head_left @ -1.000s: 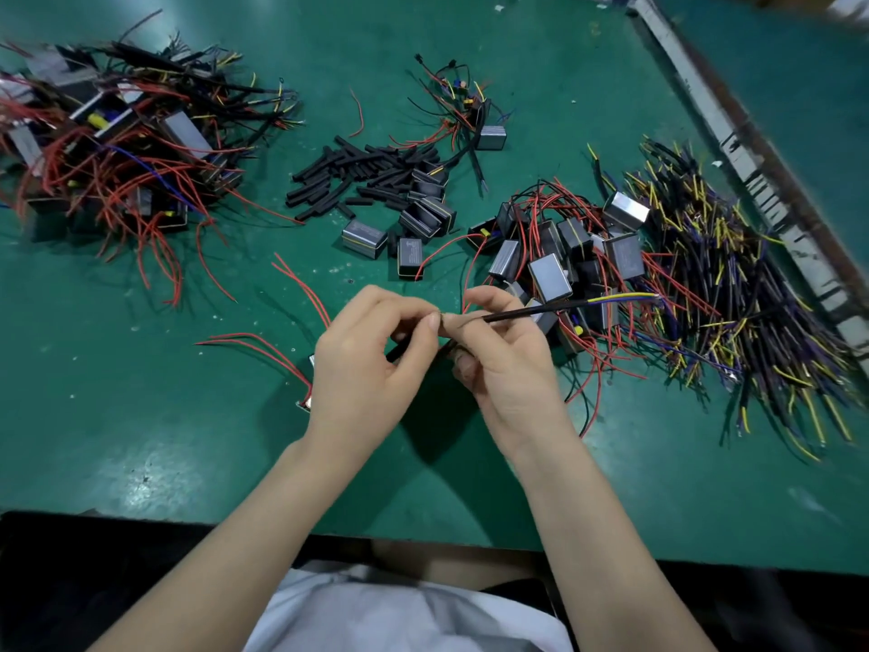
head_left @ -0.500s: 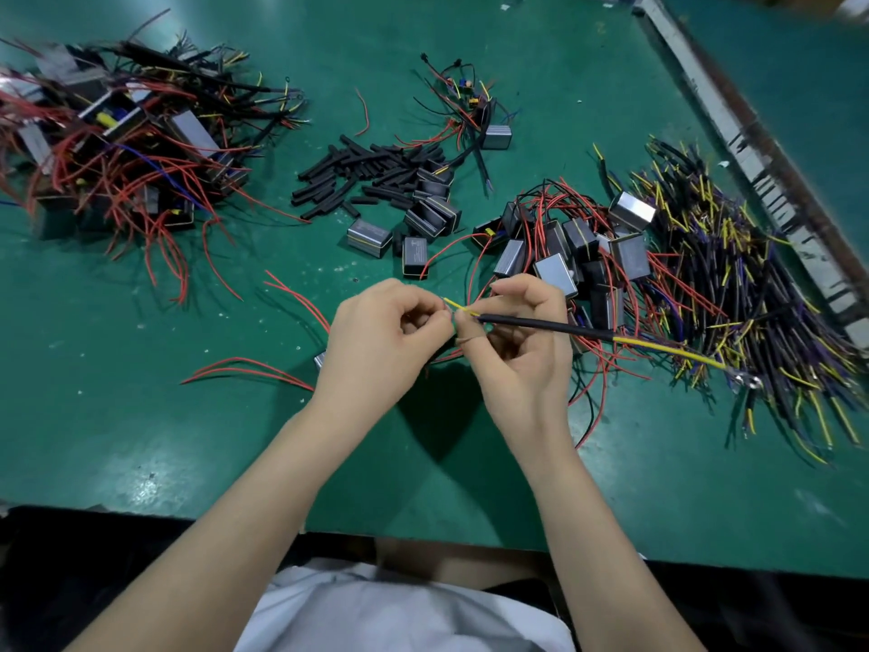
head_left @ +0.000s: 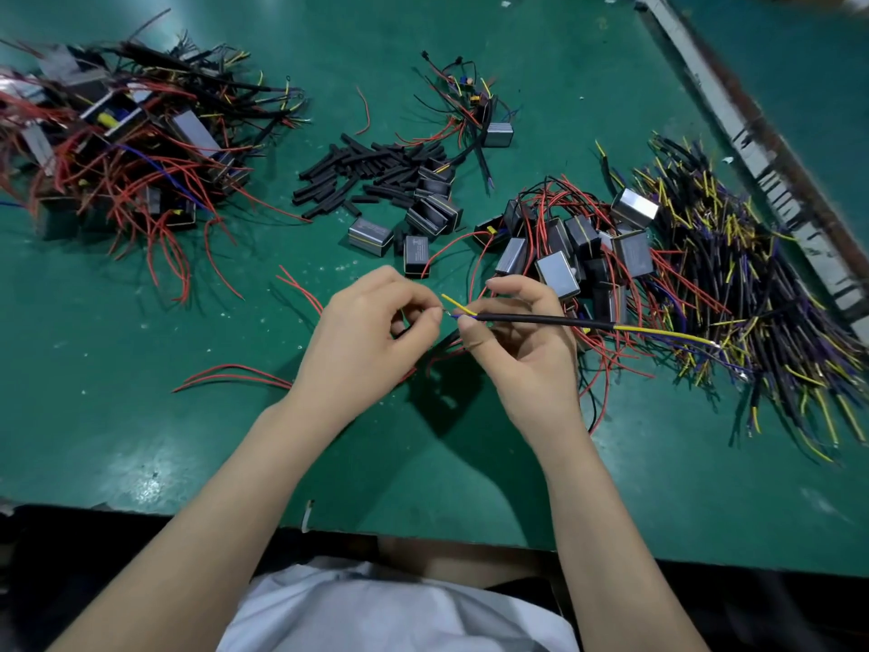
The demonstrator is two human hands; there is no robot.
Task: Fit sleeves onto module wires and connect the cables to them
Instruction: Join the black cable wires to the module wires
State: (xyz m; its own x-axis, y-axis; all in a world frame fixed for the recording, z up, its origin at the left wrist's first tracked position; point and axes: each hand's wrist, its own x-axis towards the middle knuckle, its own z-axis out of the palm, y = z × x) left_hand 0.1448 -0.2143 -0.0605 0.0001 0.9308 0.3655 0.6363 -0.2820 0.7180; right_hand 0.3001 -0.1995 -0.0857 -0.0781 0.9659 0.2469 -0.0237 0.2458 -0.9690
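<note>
Green bench (head_left: pixel 470 463) is loaded: finished tangle far left (head_left: pixel 117 148), black sleeves (head_left: pixel 367 176) up the middle, modules (head_left: pixel 564 256) and spare cables (head_left: pixel 752 298) on the right. Right hand (head_left: pixel 526 350) pinches one black cable (head_left: pixel 541 319) with its yellow and blue cores poking left, held just above the bench. Left hand (head_left: pixel 362 341) has its fingers pinched on what looks like a thin wire end, hard to tell. I'd keep both ends steady and line up the bare tips before joining.
</note>
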